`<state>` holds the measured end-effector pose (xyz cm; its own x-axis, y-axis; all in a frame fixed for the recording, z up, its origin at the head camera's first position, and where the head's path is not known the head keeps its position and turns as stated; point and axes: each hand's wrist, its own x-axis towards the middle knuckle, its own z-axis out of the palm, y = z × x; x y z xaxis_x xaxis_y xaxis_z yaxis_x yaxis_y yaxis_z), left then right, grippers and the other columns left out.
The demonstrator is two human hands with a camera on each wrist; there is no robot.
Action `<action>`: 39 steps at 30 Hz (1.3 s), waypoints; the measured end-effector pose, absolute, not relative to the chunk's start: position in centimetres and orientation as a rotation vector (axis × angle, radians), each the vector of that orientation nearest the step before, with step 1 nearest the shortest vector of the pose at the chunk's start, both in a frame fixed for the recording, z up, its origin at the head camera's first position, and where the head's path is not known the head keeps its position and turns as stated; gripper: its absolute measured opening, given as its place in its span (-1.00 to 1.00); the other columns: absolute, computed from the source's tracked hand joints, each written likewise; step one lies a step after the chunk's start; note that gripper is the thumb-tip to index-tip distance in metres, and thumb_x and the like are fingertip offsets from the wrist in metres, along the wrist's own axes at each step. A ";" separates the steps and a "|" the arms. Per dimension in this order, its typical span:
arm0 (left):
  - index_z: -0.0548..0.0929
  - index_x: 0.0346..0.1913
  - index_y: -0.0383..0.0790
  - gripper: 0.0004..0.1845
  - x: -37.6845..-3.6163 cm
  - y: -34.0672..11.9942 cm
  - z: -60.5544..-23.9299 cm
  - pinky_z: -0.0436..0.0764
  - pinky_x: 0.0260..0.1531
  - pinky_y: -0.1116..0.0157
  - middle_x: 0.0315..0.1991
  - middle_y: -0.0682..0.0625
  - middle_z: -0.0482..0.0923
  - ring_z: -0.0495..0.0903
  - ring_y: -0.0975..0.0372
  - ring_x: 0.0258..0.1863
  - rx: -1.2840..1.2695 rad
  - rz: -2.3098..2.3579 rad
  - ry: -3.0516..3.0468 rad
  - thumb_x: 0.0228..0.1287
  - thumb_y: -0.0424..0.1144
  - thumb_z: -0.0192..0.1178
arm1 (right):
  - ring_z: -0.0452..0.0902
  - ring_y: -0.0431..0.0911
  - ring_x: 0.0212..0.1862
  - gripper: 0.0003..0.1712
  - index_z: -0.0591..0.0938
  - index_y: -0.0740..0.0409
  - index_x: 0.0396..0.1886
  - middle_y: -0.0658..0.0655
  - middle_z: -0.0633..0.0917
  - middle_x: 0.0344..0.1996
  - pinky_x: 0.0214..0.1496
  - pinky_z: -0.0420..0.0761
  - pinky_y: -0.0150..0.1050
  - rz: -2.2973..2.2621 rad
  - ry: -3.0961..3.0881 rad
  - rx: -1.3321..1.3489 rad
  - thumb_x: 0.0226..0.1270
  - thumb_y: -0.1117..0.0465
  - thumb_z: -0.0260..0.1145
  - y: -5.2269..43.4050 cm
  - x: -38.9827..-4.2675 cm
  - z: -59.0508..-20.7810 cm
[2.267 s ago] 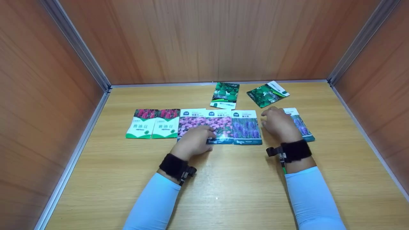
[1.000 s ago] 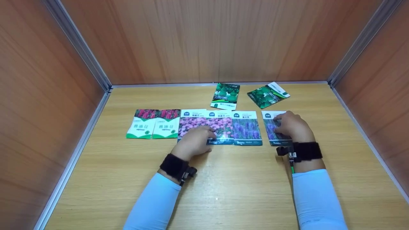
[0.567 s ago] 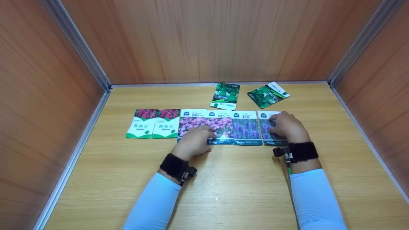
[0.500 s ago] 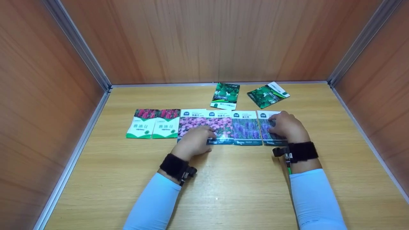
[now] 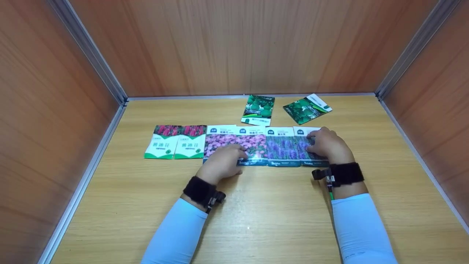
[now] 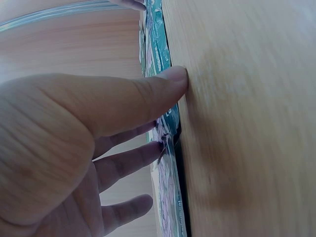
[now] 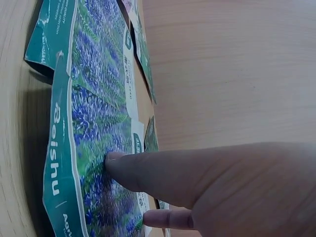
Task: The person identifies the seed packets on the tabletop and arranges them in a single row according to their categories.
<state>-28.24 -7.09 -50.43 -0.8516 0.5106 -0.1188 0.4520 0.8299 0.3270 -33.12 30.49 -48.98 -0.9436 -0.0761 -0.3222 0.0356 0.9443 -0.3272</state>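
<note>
A row of seed packets lies flat on the table. From the left come two white-and-green packets with red flowers [image 5: 159,144] [image 5: 190,145], then two pink-flower seed packets [image 5: 220,138] [image 5: 256,141] and two purple-flower seed packets [image 5: 281,147] [image 5: 301,143]. My left hand [image 5: 224,161] rests on the pink pair, fingers extended; in the left wrist view its thumb [image 6: 148,96] lies at their near edge. Extended fingers of my right hand [image 5: 331,146] press on the rightmost purple packet, covering its right side. In the right wrist view the thumb touches its printed face, and its edge overlaps its neighbour.
Behind the row lie two green seed packets: one nearly straight [image 5: 258,109], the other turned at an angle [image 5: 307,109]. Wood-grain panels [image 5: 234,47] with metal edging enclose the table [image 5: 256,220] at the back and both sides.
My right hand moved onto the rightmost purple-flower packet, which was lying tilted and apart. The packet straightened and slid left against its neighbour. My left hand stayed in place.
</note>
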 end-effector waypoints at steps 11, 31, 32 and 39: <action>0.82 0.39 -0.02 -0.50 -28.1 -7.1 -50.4 0.37 0.78 -0.10 0.63 -0.03 0.57 0.46 -0.02 0.69 0.712 0.444 2.807 0.43 -0.21 0.59 | 0.37 0.33 0.34 -0.22 0.46 0.19 0.72 0.51 0.42 0.53 0.52 0.55 0.45 -0.516 2.737 0.026 0.70 -0.05 0.38 30.7 -33.1 -48.2; 0.86 0.33 -0.03 -0.54 -28.1 -6.9 -50.5 0.55 0.66 -0.04 0.49 -0.02 0.70 0.60 0.01 0.57 0.732 0.423 2.836 0.41 -0.26 0.59 | 0.48 0.42 0.55 -0.45 0.56 0.33 0.60 0.52 0.54 0.57 0.64 0.48 0.49 -0.458 2.719 -0.065 0.82 0.17 0.15 31.4 -38.1 -46.2; 0.85 0.34 -0.03 -0.54 -28.1 -6.9 -50.5 0.53 0.67 -0.05 0.50 -0.02 0.69 0.58 0.01 0.58 0.725 0.428 2.833 0.41 -0.26 0.59 | 0.48 0.41 0.57 -0.46 0.56 0.32 0.61 0.51 0.54 0.57 0.65 0.49 0.47 -0.480 2.704 -0.076 0.84 0.16 0.14 31.4 -38.6 -46.2; 0.84 0.36 -0.03 -0.53 -28.1 -6.8 -50.4 0.49 0.71 -0.08 0.55 -0.04 0.66 0.54 0.00 0.63 0.730 0.417 2.830 0.41 -0.26 0.58 | 0.18 0.33 0.68 -0.34 0.22 0.16 0.84 0.45 0.16 0.81 0.69 0.46 0.38 -0.802 2.523 0.064 0.89 0.24 0.01 31.2 -39.4 -45.6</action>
<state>-28.12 -6.81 -50.37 -0.8608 0.4967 -0.1113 0.4435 0.8392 0.3147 -39.43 31.19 -45.64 -0.8797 -0.1000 -0.4649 0.1867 0.8264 -0.5311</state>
